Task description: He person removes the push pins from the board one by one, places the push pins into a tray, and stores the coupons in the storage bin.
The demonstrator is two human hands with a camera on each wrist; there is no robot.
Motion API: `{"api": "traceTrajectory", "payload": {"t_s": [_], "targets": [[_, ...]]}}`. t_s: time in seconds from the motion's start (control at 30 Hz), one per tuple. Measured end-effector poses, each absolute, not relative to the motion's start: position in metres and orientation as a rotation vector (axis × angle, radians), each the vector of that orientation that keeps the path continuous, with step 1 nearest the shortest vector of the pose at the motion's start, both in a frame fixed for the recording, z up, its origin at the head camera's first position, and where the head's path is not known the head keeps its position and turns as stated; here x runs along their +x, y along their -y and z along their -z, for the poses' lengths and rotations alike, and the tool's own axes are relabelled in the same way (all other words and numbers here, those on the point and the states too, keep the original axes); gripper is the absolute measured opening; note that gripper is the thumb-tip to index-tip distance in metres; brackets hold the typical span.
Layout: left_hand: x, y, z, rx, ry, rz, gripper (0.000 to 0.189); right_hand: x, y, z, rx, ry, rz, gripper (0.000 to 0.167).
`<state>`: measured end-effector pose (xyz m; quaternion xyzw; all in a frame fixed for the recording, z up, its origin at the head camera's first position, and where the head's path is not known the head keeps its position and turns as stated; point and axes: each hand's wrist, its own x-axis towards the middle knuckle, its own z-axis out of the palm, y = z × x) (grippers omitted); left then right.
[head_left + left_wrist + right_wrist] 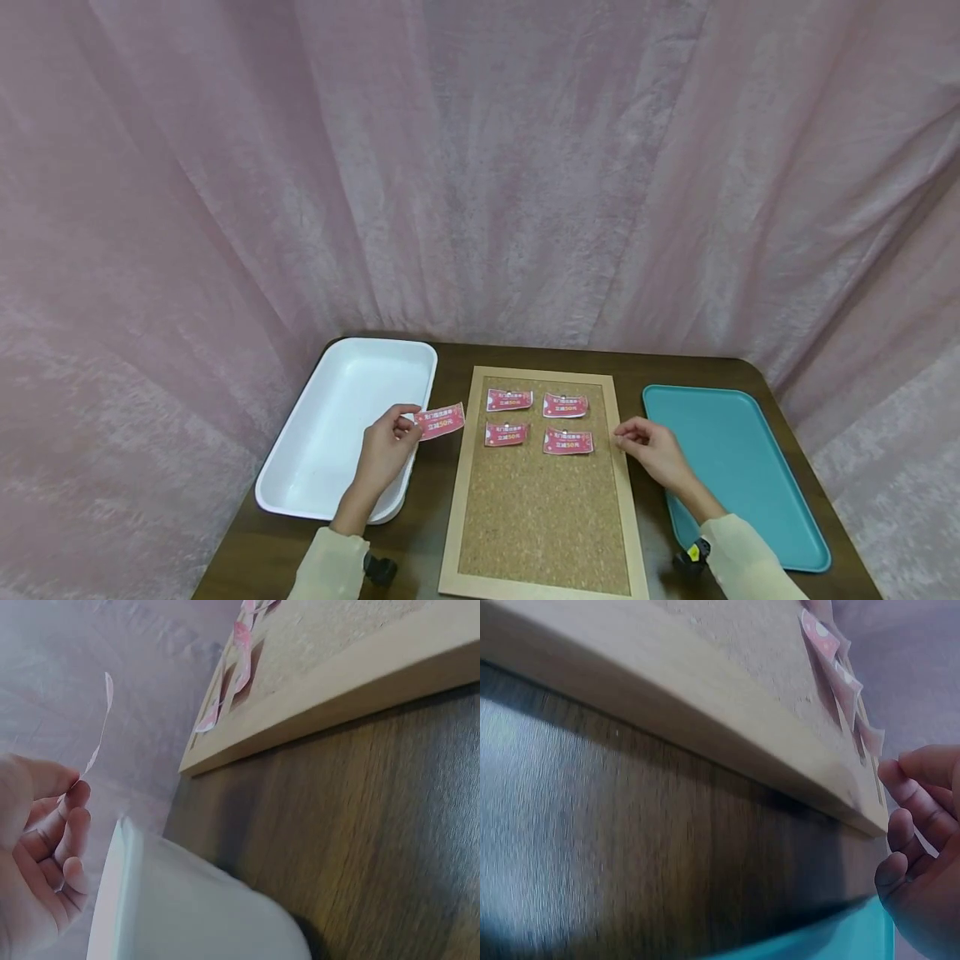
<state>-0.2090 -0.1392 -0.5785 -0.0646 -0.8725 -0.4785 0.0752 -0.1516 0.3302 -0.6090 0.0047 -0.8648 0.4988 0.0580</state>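
Observation:
My left hand (384,450) pinches a pink paper coupon (440,422) between thumb and fingers, over the right rim of the white tray. In the left wrist view that coupon (103,727) shows nearly edge-on, clear of the board. Several similar pink coupons, such as one pinned coupon (567,442), are fixed in two rows on the upper half of the cork board (547,517). Beside the board's right frame is my right hand (656,457), thumb and index fingertip together, the other fingers (891,870) curled. Whether anything tiny sits between those fingertips cannot be seen.
The white tray (322,467) stands on the left of the dark wooden table (607,358). A teal tray (750,467) lies on the right, partly under my right forearm. A pink curtain (480,183) hangs behind. The board's wooden frame (345,697) stands raised above the tabletop.

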Motion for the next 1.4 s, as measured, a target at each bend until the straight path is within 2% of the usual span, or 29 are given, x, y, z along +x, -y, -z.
{"api": "traceTrajectory", "payload": {"t_s": [0.83,1.4], "targets": [[-0.214,0.179,0.585,-0.032,2.651,1.379,0.031,-0.133,-0.377,0.609,-0.123,2.675,-1.397,0.013],[-0.22,0.193,0.585,0.025,2.675,1.307,0.03,-0.128,-0.391,0.61,-0.166,2.641,-1.372,0.011]]}}
